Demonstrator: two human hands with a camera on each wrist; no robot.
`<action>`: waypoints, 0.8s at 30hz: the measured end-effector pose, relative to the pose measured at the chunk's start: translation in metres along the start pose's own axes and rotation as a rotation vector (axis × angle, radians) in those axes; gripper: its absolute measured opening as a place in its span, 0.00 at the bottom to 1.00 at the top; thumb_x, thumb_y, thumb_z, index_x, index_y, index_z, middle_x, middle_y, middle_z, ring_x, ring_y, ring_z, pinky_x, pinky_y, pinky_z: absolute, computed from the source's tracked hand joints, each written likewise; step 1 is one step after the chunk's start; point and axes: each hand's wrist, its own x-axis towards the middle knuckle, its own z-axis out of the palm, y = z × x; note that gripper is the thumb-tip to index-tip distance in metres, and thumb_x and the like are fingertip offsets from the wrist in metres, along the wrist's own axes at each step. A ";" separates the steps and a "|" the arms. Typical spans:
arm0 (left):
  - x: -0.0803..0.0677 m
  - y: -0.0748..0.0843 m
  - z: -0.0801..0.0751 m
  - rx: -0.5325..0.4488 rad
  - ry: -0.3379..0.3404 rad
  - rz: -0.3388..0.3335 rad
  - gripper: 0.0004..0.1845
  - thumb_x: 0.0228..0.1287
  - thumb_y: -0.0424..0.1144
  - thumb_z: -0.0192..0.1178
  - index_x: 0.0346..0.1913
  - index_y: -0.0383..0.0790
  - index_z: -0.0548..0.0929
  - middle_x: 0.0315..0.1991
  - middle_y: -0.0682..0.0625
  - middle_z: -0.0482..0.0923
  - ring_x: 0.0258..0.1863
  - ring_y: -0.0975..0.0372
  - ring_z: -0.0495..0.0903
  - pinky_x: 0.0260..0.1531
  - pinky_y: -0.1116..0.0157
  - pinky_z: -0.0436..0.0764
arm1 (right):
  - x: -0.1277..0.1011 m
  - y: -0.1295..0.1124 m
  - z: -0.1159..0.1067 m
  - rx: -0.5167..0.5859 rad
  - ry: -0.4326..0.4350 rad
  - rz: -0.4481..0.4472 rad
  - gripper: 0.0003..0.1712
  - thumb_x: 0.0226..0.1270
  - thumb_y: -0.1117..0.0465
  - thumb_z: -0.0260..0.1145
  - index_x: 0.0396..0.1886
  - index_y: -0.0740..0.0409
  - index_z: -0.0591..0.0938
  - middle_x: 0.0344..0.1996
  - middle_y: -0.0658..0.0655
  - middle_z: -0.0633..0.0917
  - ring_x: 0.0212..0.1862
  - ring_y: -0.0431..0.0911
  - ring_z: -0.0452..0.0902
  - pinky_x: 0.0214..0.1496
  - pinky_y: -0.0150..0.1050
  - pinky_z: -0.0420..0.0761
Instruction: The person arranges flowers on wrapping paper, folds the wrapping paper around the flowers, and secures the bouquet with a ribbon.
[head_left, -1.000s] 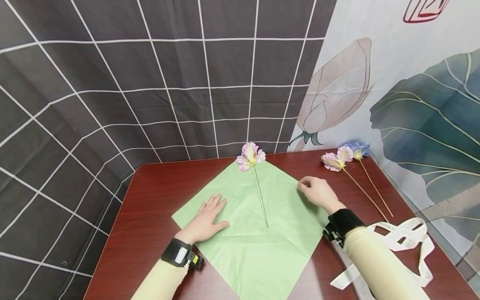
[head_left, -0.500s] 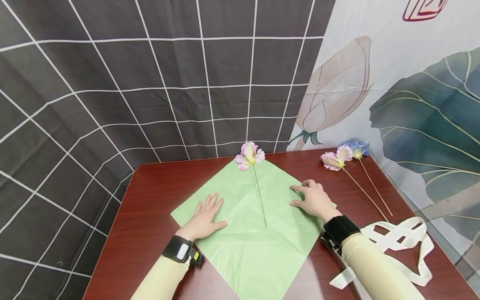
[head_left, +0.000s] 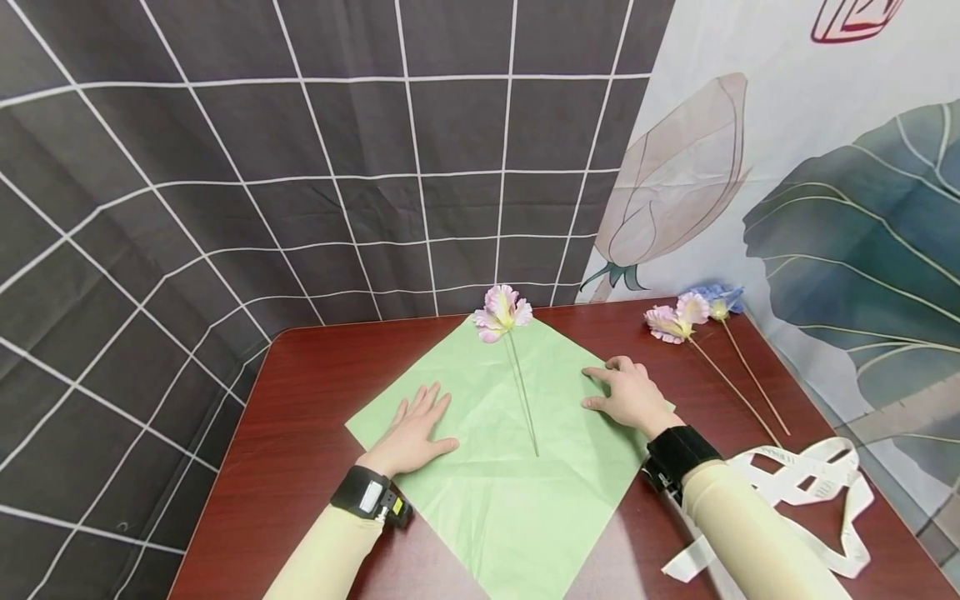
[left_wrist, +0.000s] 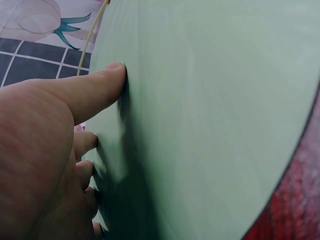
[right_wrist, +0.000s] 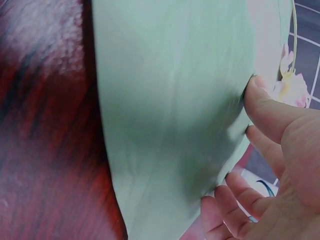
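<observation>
A light green sheet of wrapping paper (head_left: 487, 508) lies cornerwise on the table. On it rests one artificial flower (head_left: 501, 313), with pink and yellow petals and a thin green stem running toward me. My left hand (head_left: 411, 435) presses on the paper's left part, fingers spread. In the left wrist view, its thumb (left_wrist: 102, 87) and fingertips meet the sheet. Over the right part, my right hand (head_left: 632, 398) rests its fingertips on the paper, thumb apart from the fingers. The right wrist view shows these fingers (right_wrist: 242, 192) loosely bent near the edge, pinching nothing.
Right of the paper, another pink flower (head_left: 678, 319) and a blue flower (head_left: 720, 300) lie on the red-brown table (head_left: 300, 375). A loosely looped white ribbon (head_left: 813, 475) lies beside my right forearm. Dark gridded cloth (head_left: 360, 200) hangs behind the table.
My right hand has moved slightly from the paper's upper right edge onto the sheet, and its curled fingers have spread. My left hand and the flower stay in place.
</observation>
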 end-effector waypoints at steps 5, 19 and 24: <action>0.000 0.001 0.000 -0.008 0.012 0.010 0.44 0.61 0.59 0.58 0.73 0.41 0.57 0.75 0.42 0.44 0.74 0.47 0.41 0.68 0.41 0.42 | 0.000 0.000 0.000 -0.003 -0.007 -0.001 0.36 0.54 0.43 0.71 0.63 0.46 0.75 0.57 0.68 0.69 0.55 0.64 0.63 0.45 0.60 0.72; -0.001 0.005 0.000 -0.005 0.026 0.019 0.44 0.61 0.60 0.57 0.74 0.42 0.56 0.76 0.42 0.42 0.74 0.48 0.40 0.68 0.41 0.41 | -0.004 -0.001 -0.004 0.011 0.010 0.002 0.35 0.56 0.44 0.70 0.63 0.47 0.75 0.58 0.68 0.69 0.56 0.64 0.62 0.47 0.62 0.71; -0.002 0.006 0.004 0.004 0.009 0.029 0.44 0.62 0.60 0.56 0.74 0.41 0.55 0.76 0.42 0.42 0.74 0.48 0.40 0.68 0.41 0.41 | -0.005 0.001 -0.003 0.014 0.012 0.006 0.35 0.56 0.43 0.70 0.63 0.46 0.75 0.59 0.68 0.68 0.57 0.64 0.62 0.47 0.62 0.71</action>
